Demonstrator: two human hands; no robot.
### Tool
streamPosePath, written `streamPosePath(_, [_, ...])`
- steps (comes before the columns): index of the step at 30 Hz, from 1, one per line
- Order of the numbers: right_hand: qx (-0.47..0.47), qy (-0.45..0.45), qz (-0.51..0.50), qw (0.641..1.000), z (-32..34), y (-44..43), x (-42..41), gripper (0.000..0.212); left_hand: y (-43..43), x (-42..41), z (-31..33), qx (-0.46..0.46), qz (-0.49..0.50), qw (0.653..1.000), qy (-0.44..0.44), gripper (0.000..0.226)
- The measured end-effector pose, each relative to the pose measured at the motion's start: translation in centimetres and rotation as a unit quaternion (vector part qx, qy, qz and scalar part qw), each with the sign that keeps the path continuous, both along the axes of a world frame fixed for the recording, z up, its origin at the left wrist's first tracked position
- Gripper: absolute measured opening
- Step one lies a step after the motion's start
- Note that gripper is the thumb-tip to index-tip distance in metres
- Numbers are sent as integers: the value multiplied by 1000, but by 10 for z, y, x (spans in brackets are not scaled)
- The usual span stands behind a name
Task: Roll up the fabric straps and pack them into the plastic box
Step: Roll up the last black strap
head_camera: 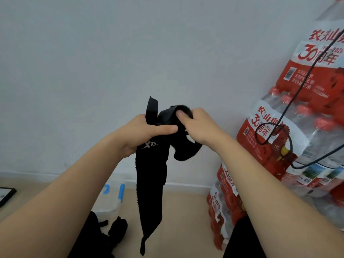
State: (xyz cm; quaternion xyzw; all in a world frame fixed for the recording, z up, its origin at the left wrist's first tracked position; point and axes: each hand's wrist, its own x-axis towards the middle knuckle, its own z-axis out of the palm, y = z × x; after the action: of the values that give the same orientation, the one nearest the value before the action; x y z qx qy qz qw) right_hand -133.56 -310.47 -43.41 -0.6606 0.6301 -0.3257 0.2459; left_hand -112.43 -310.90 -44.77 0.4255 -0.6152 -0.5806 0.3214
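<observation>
My left grip (143,135) is closed around a black fabric strap (150,175). The fingers curl behind it and the thumb lies flat across the front, pointing toward my other hand. My right grip (197,125) is closed on the same strap just beside it, thumb pressed onto a bunched, partly rolled end at the top and the fingers wrapped around the back. The two grips nearly touch.

A short flat end of the strap sticks up above my left grip. A curved fold sags below my right grip. The long part hangs straight down from my left grip, with white lettering (149,145) just under the thumb, and it narrows to a point low in view. I cannot tell whether that tip reaches the floor (182,211).

Below my left forearm the clear plastic box (109,203) with blue latches (122,191) sits on the floor, close to the floor's far edge where it meets the wall (111,53). More black straps (117,229) lie heaped on the floor on the near side of the box, touching or almost touching it.

Toward the floor's far right corner, shrink-wrapped packs of bottled water (275,131) with red labels are stacked against the wall, and a thin black cable (305,84) loops across them. At the floor's left edge lies a flat dark-framed device (5,196).
</observation>
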Motion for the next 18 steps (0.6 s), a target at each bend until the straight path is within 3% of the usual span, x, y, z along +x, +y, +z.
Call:
streamPosePath(3, [-58, -62, 20, 996, -4, -7, 2, 24, -4, 2, 0, 34, -37, 997, 64, 32])
streamPosePath(5, [-78, -46, 39, 995, -5, -10, 1, 26, -9, 4, 0, 36, -14, 995, 87, 24])
streamPosePath(7, [-78, 15, 42, 996, -9, -14, -1, 23, -13, 4, -1, 23, 48, 996, 74, 20])
streamPosePath(9, [-61, 19, 65, 996, -11, -15, 1, 20, -15, 4, -3, 12, 87, 994, 66, 17])
streamPosePath(12, [-34, 15, 127, 991, -12, -17, 6, 31, -15, 8, -4, -20, 78, 996, 37, 19])
streamPosePath(14, [-20, 23, 136, 990, -13, -20, 9, 25, -15, 10, -4, -46, 70, 996, 0, 18])
streamPosePath(16, [-25, -23, 108, 994, -13, -22, 11, 37, -17, 11, -4, -50, 87, 995, -18, 16])
streamPosePath(18, [-37, -128, 40, 990, -10, -26, 11, 38, -20, 12, -6, -41, 117, 992, -32, 15])
